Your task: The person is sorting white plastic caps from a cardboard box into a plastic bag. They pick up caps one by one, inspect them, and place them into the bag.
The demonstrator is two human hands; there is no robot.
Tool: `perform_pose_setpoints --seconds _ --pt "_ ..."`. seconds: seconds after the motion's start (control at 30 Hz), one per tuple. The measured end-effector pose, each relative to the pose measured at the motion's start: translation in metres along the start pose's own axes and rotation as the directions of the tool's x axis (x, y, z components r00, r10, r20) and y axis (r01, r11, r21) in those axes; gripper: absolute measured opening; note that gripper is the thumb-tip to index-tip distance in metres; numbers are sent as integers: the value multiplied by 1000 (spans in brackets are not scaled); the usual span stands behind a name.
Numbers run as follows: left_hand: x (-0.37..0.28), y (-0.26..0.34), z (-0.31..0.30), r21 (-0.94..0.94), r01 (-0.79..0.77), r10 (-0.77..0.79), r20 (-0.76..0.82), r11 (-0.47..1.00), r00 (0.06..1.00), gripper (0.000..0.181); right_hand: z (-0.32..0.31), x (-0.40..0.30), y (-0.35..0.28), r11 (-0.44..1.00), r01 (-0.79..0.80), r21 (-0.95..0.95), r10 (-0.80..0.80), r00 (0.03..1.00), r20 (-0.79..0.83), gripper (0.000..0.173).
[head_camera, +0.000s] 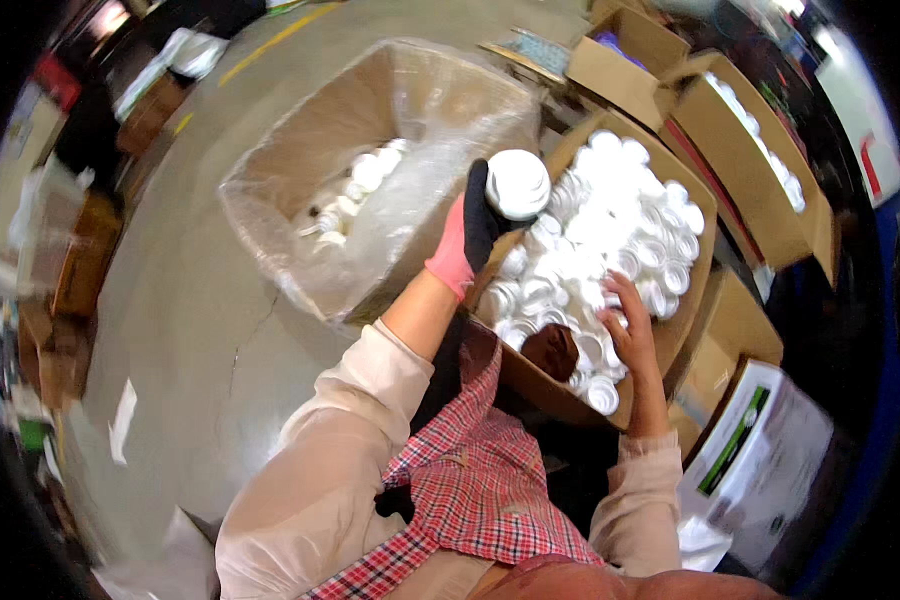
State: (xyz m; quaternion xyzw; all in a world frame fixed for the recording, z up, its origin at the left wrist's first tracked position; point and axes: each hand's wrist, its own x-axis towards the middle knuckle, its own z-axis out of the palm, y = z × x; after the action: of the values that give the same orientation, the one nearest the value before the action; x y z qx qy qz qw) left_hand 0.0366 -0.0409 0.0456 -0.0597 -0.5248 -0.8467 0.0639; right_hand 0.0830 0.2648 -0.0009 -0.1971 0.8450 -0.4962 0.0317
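My left hand [474, 225], in a pink and black glove, holds a round white plastic piece [518, 184], perhaps a jar or lid, between the two boxes. Bare and with fingers spread, my right hand [626, 319] hovers over or touches white plastic pieces [615, 217] heaped in a cardboard box [570, 409]. A dark brown item [551, 352] lies on the heap near the box's front edge. To the left stands a large cardboard box lined with clear plastic [270, 172], with several white pieces [367, 169] at its bottom.
More open cardboard boxes stand at the upper right, one with white pieces [757, 135] inside. A white printed carton [757, 457] is at the lower right. A white scrap [122, 422] lies on the concrete floor [195, 322] at left.
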Motion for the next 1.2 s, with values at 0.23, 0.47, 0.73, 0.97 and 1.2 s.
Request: perform_pose_setpoints --seconds 0.23,0.47,0.73,0.97,1.2 --pt "-10 12 -140 908 419 96 -416 -13 904 99 50 -24 39 980 -197 12 190 957 218 34" --pt "-65 -32 -139 997 -52 -66 48 -57 997 22 84 5 -18 990 -132 -56 143 921 362 29" --pt "-109 32 -124 958 -288 -192 279 -18 941 37 134 95 -104 721 475 -506 -335 877 346 68" --pt "13 90 -202 750 23 61 -83 661 995 49 195 178 -67 519 628 -579 -386 777 497 41" --pt "98 -120 -312 790 602 -128 -589 117 798 82 219 148 -29 664 683 -305 -586 729 355 20"
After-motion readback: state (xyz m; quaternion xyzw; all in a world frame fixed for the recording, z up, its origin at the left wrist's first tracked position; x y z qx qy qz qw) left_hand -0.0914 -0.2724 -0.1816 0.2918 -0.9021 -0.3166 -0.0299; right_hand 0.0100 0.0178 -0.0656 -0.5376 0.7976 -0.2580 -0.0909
